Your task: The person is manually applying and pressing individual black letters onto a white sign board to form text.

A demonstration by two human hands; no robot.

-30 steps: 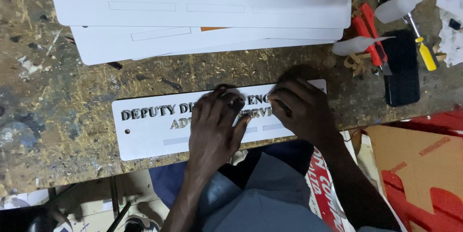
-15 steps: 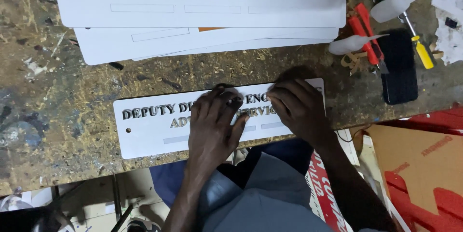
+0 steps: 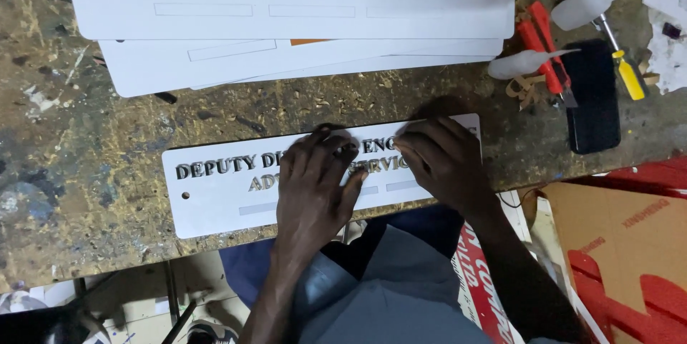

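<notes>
So I've got the left hand point(image 3: 313, 187) flat with fingers spread and the right hand point(image 3: 445, 161) fingertips-down, both pressing the small white sign plate point(image 3: 215, 197) at the workbench's point(image 3: 86, 158) near edge, apparently pinning its raised letters steady, gripping nothing.

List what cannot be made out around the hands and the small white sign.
Head view only:
- Middle lettering of the small white sign: covered by the left hand and right hand.
- Fingertip grip: too small to tell.
- Stacked white boards: cut off by the top edge.
</notes>
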